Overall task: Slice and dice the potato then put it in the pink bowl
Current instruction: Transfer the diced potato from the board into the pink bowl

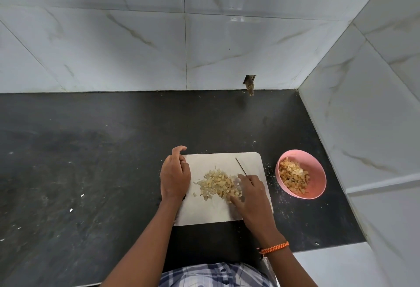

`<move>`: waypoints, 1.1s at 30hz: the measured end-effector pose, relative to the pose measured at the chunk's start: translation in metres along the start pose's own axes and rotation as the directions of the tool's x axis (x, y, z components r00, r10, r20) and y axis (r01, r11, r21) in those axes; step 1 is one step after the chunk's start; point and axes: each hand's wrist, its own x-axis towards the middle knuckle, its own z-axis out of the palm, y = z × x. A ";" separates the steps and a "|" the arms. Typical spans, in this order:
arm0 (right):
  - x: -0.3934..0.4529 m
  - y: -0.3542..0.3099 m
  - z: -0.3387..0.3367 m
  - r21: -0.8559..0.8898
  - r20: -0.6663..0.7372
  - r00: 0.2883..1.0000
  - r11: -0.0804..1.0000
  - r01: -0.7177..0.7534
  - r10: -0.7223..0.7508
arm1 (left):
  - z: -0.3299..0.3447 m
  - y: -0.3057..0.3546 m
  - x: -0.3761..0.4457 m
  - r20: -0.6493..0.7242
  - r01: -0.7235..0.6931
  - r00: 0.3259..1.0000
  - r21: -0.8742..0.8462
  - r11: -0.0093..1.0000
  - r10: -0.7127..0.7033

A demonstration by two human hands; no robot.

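Lying heaped on the middle of the white rounded-corner rectangular cutting board [247, 164], the pale yellow diced potato pile [214, 183] is small blocky cubes, a few strays loose toward the board's left side. Right hand [251, 198] is over the pile's right part, fingers spread and pointing left into the cubes, touching them; a thin dark-edged knife blade [241, 166] sticks out from under this hand toward the board's far edge, handle hidden, so cannot tell how it is gripped. Left hand [175, 173] sits at the board's left edge, fingers curled loosely, thumb side toward the far left corner; cannot tell if it grips the edge or just rests there. Round pink plastic bowl [317, 186] stands on the black stone countertop [91, 161] just beside the board's right edge, apart from it, already holding browner potato cubes [293, 176] piled against its left wall. Small white scraps dot the counter between board and bowl and further left. Bowl is near the counter's right edge where the white marble-pattern tiled wall [375, 116] meets it; wide bare counter lies left of the board and behind it up to the back wall. Orange braided wristband [275, 247] on the right wrist.
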 end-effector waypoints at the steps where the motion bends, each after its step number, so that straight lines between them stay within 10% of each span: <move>1: -0.003 0.001 0.000 -0.021 0.034 0.999 0.999 -0.038 0.039 | 0.000 0.000 0.000 -0.001 -0.001 1.000 0.002 1.000 0.001; 20: 0.031 -0.061 0.003 0.142 -0.114 0.992 0.987 0.069 -0.053 | -0.002 0.002 -0.001 0.001 -0.006 1.000 -0.007 1.000 0.006; 33: 0.039 -0.061 0.020 -0.383 -0.148 0.985 0.923 0.026 -0.089 | -0.002 0.001 -0.001 0.006 -0.003 1.000 -0.046 0.999 0.003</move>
